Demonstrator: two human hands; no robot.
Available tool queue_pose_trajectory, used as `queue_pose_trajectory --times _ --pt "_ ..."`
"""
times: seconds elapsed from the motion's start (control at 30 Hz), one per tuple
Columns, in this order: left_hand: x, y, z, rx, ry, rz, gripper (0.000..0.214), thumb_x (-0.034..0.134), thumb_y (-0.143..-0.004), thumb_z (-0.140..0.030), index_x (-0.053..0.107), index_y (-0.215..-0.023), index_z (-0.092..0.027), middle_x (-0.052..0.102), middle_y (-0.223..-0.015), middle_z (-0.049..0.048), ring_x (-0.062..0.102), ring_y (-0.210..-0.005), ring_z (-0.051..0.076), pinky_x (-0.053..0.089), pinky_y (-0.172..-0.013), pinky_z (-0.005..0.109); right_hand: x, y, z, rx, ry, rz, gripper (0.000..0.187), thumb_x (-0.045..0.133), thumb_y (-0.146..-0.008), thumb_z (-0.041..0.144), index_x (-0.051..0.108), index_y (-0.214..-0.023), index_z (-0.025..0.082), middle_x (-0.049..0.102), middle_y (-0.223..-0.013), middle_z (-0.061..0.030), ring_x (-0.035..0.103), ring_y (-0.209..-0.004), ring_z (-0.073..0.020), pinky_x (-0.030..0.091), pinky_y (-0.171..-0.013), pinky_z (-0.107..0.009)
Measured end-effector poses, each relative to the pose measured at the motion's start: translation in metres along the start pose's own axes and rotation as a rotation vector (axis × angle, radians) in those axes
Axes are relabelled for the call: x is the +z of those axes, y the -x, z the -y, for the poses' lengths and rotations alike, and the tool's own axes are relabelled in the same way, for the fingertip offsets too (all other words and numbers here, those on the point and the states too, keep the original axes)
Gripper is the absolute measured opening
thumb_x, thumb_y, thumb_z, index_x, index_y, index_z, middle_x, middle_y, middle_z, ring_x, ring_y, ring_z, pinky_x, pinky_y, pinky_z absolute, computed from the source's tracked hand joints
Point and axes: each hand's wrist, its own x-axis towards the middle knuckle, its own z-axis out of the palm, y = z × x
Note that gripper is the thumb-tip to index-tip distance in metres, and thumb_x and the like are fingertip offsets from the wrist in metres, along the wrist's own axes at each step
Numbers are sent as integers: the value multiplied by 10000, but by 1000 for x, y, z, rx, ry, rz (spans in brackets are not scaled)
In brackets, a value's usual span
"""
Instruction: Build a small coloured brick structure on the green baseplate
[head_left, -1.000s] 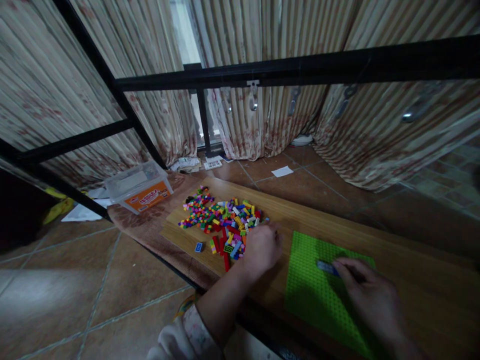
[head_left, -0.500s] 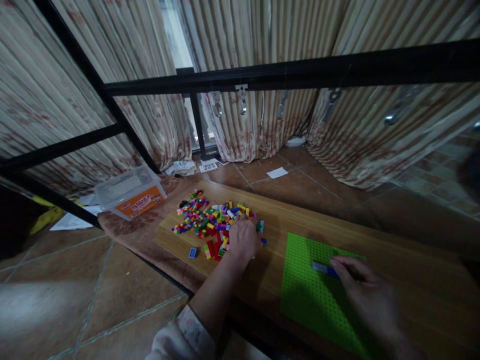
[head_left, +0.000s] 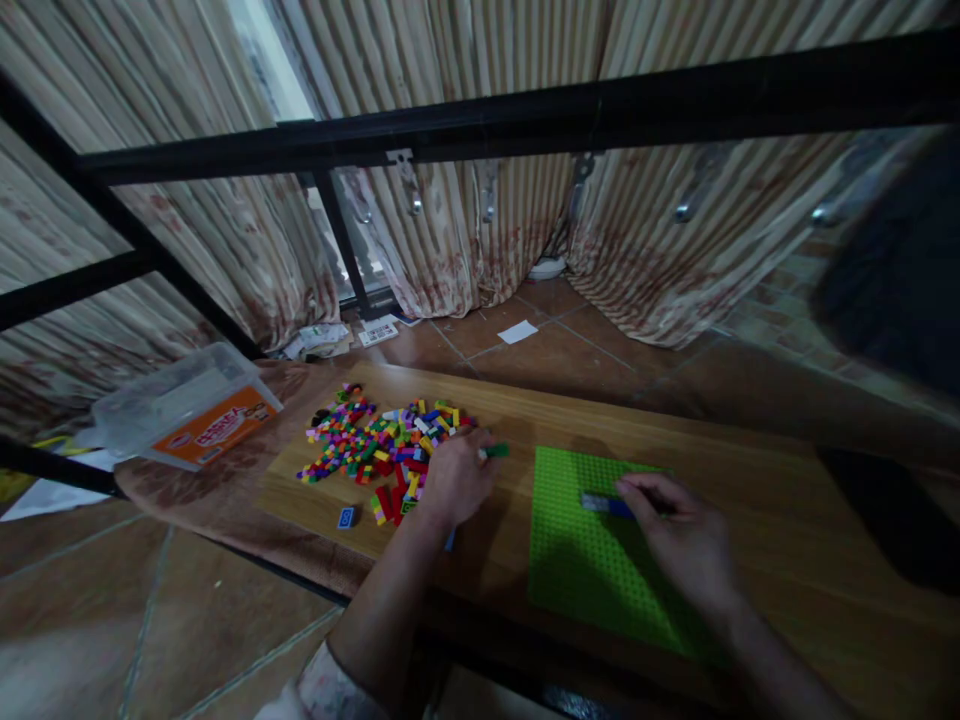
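A heap of small coloured bricks (head_left: 375, 445) lies on a wooden board (head_left: 525, 420). My left hand (head_left: 457, 478) rests at the heap's right edge with its fingers curled, pinching a small green brick (head_left: 495, 452). A green studded baseplate (head_left: 592, 545) lies to the right on the board. On it sits a blue brick (head_left: 600, 503); my right hand (head_left: 679, 535) pinches that brick's right end.
A clear plastic box with an orange label (head_left: 184, 415) stands at the left. One blue brick (head_left: 346, 517) lies apart near the board's front edge. Black metal bars (head_left: 525, 115) cross overhead. Curtains hang behind, and papers lie on the tiled floor.
My left hand moved from the gap beside the baseplate into the heap and now pinches a green brick. My right hand stayed on the blue brick. The view swung right.
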Motion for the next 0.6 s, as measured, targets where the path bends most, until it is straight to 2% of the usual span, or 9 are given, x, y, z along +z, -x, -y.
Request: queue_pose_trajectory --times 0.13,0.27,0.4,0.6 --pt "12 6 -15 107 120 113 132 552 -843 -213 658 -922 -210 682 -879 17 627 -791 147 464 -719 233 -5 -6 0 15 -56 -63 290 607 -786 495 699 -803 221 701 -826 -32 634 -771 -196 490 -728 -320" --pt "24 18 -35 158 131 208 132 562 -849 -239 651 -942 -211 684 -917 19 630 -803 152 462 -712 237 -9 -9 -4 66 -110 -85 259 635 -769 462 699 -804 213 703 -816 -28 634 -774 -197 488 -734 -325" --pt "35 25 -46 176 74 290 150 578 -850 -280 654 -969 -230 678 -971 20 631 -847 167 471 -755 259 -9 -9 -3 92 -123 -39 261 642 -763 458 702 -793 205 706 -787 -31 632 -749 -196 484 -715 -322" --pt "41 24 -50 238 68 350 165 555 -862 -221 660 -987 -237 660 -1008 17 612 -950 168 471 -841 268 -9 -9 -1 88 -115 5 272 624 -777 461 710 -803 204 718 -823 -41 641 -770 -199 480 -718 -324"
